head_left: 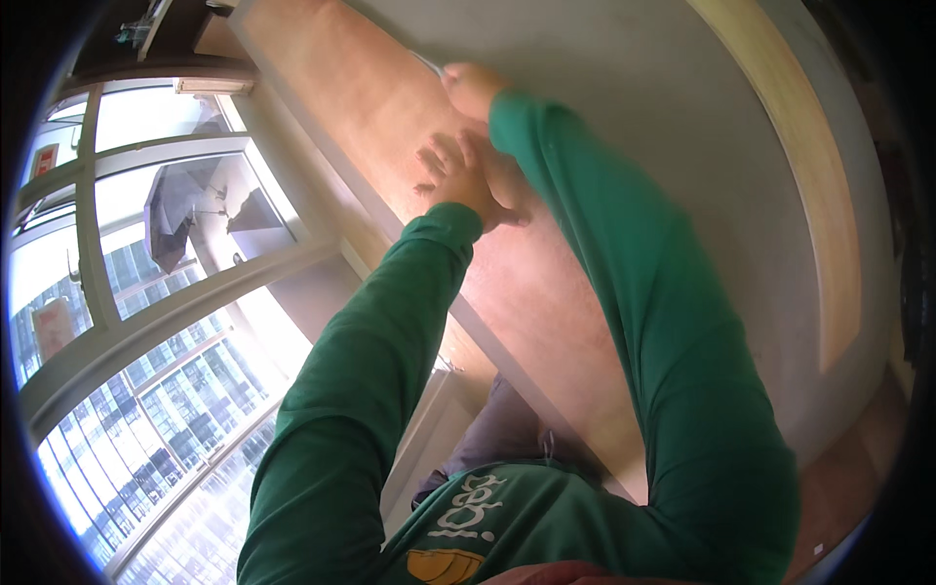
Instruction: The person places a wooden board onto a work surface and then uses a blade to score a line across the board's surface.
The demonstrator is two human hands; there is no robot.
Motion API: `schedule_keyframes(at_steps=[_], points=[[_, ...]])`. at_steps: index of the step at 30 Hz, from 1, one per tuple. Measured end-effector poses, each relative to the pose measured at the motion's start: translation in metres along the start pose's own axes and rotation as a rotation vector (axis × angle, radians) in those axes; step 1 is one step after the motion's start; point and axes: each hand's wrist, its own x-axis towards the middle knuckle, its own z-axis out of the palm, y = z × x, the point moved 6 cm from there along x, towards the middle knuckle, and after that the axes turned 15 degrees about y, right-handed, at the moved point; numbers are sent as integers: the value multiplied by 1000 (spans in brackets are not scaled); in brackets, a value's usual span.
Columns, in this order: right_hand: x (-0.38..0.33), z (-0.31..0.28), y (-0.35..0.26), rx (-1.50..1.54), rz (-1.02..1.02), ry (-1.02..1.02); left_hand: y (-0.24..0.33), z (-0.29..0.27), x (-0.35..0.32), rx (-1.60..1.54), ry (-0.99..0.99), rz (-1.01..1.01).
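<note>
A long tan sheet, leather-like in look [565, 322], lies along the left side of a grey work surface [721, 253]. My left hand [458, 177] rests on this sheet with its fingers spread and pressed down. Just beyond it, at the sheet's right edge, my right hand [473, 90] is closed round a thin pale tool [426, 62]. Only the slim end of that tool shows past the fingers, so its exact kind is unclear. My right arm reaches across the grey surface.
A curved pale wooden strip [814, 185] borders the far right side. At the left stand large framed windows [195, 258], with a dark open umbrella [180, 210] near them. Close to my body is a light cabinet-like edge [424, 429].
</note>
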Motion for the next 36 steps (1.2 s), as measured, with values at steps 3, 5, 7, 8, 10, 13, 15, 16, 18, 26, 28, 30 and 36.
schedule_keyframes(at_steps=[3, 5, 7, 8, 10, 13, 15, 16, 18, 26, 28, 30, 36], points=[[-6, -8, 9, -47, 19, 25, 8, 7, 4, -13, 31, 12], [-33, -12, 4, -86, -35, -3, -4, 6, 0, 6, 37, -15], [-72, -20, 10, -130, -34, -38, -9, 5, -7, 20, 9, -30], [-97, -28, 26, -160, 5, -51, -6, 7, -6, 27, 0, -26], [-159, -53, 58, -61, -113, -77, 2, 6, -8, 47, -2, -21], [-277, -108, 88, -126, -70, 88, 8, 6, -11, 26, 29, 10], [-380, -161, 78, -121, -101, 119, -4, 8, -14, 54, 39, -6], [-405, -175, 84, -119, -4, 121, 3, 12, -13, 48, 42, 3], [-431, -190, 92, -154, 57, 165, 14, 21, -16, 34, 59, 27], [-443, -219, 100, -56, 306, 96, 22, 20, -44, 51, 239, 92], [-445, -217, 114, -65, 282, 150, 44, 27, -78, 31, 236, 146], [-441, -207, 131, -77, 263, 138, 92, 48, -123, 42, 83, 206], [-381, -168, 129, -27, 266, -37, 122, 63, -156, 64, 26, 128]])
